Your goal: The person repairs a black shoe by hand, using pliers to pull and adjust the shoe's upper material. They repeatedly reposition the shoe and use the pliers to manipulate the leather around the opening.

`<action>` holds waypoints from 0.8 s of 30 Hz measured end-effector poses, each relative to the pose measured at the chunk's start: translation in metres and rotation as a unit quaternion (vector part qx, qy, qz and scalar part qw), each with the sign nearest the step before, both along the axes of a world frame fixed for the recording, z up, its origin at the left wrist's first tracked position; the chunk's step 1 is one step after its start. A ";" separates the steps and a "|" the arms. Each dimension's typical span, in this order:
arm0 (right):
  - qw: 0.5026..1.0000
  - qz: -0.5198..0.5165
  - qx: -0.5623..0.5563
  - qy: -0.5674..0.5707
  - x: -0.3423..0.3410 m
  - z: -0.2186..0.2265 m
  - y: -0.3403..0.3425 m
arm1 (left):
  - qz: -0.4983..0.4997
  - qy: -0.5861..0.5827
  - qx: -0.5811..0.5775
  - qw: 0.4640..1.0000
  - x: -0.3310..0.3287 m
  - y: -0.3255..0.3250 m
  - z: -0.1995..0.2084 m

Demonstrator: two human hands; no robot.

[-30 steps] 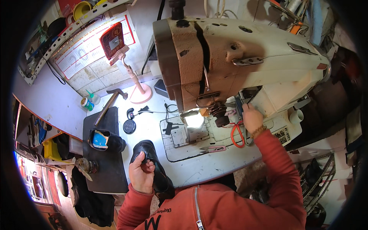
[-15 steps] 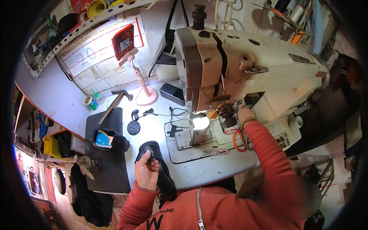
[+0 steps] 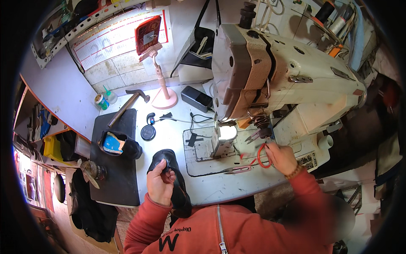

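Observation:
A black shoe [image 3: 181, 191] is in my left hand [image 3: 161, 182], toe away from me, my thumb and curled fingers gripping the upper at its opening. It hangs over the front edge of the white table [image 3: 220, 186]. My right hand [image 3: 282, 158] is at the red-handled scissors [image 3: 265, 157], fingers closed around the handle; part of the scissors is hidden or blurred. Just beyond rises the sewing machine [image 3: 292, 67], its lit work post [image 3: 226, 139] left of that hand. A small pair of snips [image 3: 237, 169] lies on the table nearer to me.
On the left, a black mat [image 3: 114, 178] carries another black shoe [image 3: 133, 150] with a blue lining, a hammer [image 3: 122, 111] and a jar with a brush [image 3: 95, 170]. A pink stand [image 3: 164, 98], a dark box [image 3: 196, 98] and cables stand behind.
My right hand has drawn back toward me from beneath the machine head to the red handles, which have shifted. My left hand still holds the shoe. The view has swung slightly left.

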State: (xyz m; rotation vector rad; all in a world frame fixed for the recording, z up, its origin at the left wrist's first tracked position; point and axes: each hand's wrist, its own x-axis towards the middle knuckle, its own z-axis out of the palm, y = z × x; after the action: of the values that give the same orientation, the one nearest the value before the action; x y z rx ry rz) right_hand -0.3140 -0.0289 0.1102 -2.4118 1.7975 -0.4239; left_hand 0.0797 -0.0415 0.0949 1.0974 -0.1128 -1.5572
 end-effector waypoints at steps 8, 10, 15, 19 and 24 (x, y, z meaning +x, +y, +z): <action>0.975 0.149 -0.122 -0.109 0.027 0.088 0.062 | 0.020 -0.008 -0.016 1.000 0.002 0.001 -0.002; 0.952 0.221 -0.128 -0.170 0.039 0.105 0.067 | 0.021 -0.018 -0.014 1.000 0.003 0.003 -0.002; 0.843 0.434 -0.134 -0.289 0.077 0.128 0.063 | 0.020 0.007 0.003 1.000 0.003 0.004 -0.003; 0.774 0.422 -0.253 -0.398 0.109 0.145 0.063 | 0.037 0.002 -0.013 0.999 0.006 0.010 0.001; 0.814 0.276 -0.259 -0.442 0.134 0.167 0.091 | 0.032 0.008 -0.028 0.999 0.005 0.013 0.006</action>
State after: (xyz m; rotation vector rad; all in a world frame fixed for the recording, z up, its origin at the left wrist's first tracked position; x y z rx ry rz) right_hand -0.1797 0.0618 0.2770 -2.1994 0.5887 -1.7432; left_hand 0.0847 -0.0282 0.1006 1.0347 -0.1094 -1.4962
